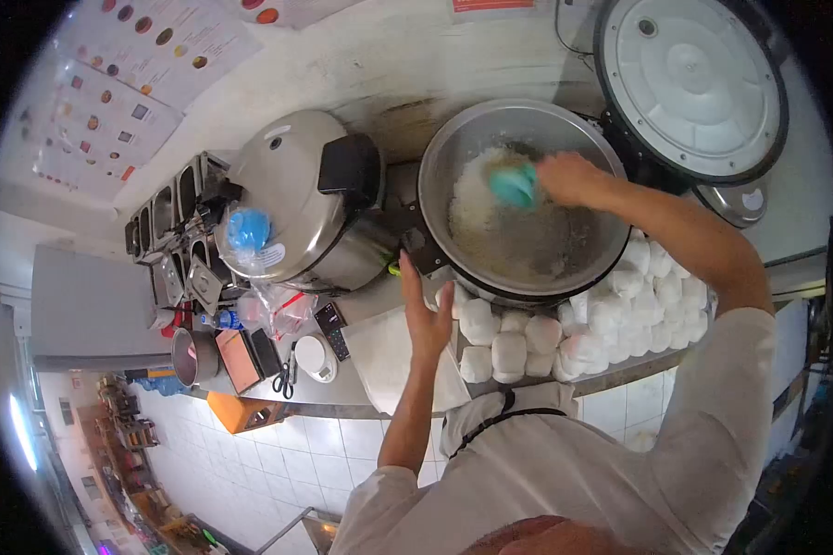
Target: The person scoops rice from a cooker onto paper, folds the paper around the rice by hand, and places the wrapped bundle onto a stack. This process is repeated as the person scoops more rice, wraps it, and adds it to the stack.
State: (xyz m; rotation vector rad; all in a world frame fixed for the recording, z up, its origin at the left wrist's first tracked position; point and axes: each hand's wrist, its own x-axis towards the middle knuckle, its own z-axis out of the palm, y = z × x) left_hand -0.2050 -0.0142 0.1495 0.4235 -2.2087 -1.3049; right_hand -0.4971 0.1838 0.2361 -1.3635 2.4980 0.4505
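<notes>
My right hand (569, 178) is closed on a teal scoop (514, 187), blurred by motion, inside a large open metal rice cooker (611, 153). White cooked rice (472, 202) is heaped against the pot's left side, and a thin layer clings to the bottom. Nothing is in my left hand (426, 319). It hovers just in front of the cooker's left side with fingers apart, above a stack of white paper sheets (403, 356). Right of that hand, several rounded white bundles (509, 353) are packed along the counter's front edge.
The cooker's round lid (690, 88) stands raised at upper right. A second, closed cooker (292, 199) is on the left, with a blue plastic bag (248, 228) on it. Nearby lie a white scale (316, 359), scissors (285, 379), a calculator (331, 330) and a metal pot (194, 357).
</notes>
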